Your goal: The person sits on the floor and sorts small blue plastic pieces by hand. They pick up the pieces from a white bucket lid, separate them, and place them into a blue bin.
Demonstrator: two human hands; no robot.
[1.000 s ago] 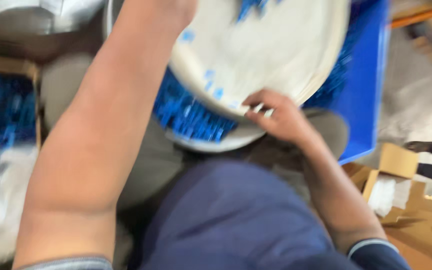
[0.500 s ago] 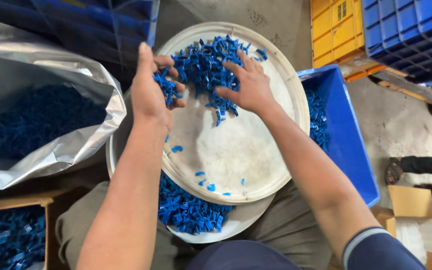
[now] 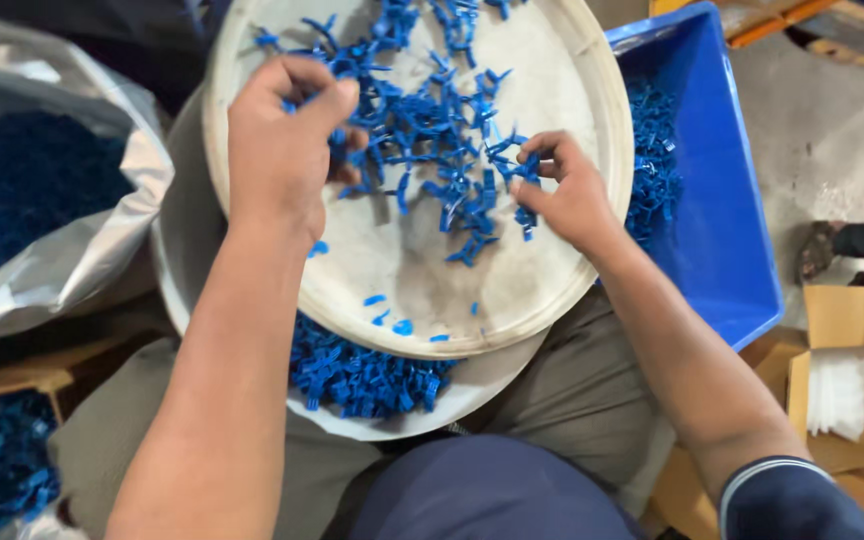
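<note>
Head view, left hand: the left hand (image 3: 287, 135) is curled over the far-left part of the pile, fingers bunched down around a small clutch of blue plastic pieces (image 3: 432, 130); just what sits inside the fist is hidden.

Head view, right hand: the right hand (image 3: 564, 190) pinches narrow at the pile's right edge, thumb and fingertips closed on a few of the blue clips, some dangling below the fingers.

Head view, blue pieces: most lie scattered across the upper half of a round white tray (image 3: 512, 300) resting on the person's lap; a few strays lie near its lower rim.

Head view, under the tray: a second white basin (image 3: 472, 395) sits beneath, with more blue pieces showing in the gap at its near side.

Head view, right side: a blue bin (image 3: 722, 220) stands just beside the tray, holding more of the same pieces along its left wall.

Head view, left side: a silvery bag (image 3: 82, 260) gapes open with blue pieces inside; a cardboard box (image 3: 12, 385) below it holds more.

Head view, far right: opened cardboard with white packing (image 3: 852, 390) on the floor.

Step in hand: by the look of it, picking through and separating tangled pieces on the tray.

Next move calls for: likely a light pinch to lift single clips free of the tangle without dragging neighbours along.
</note>
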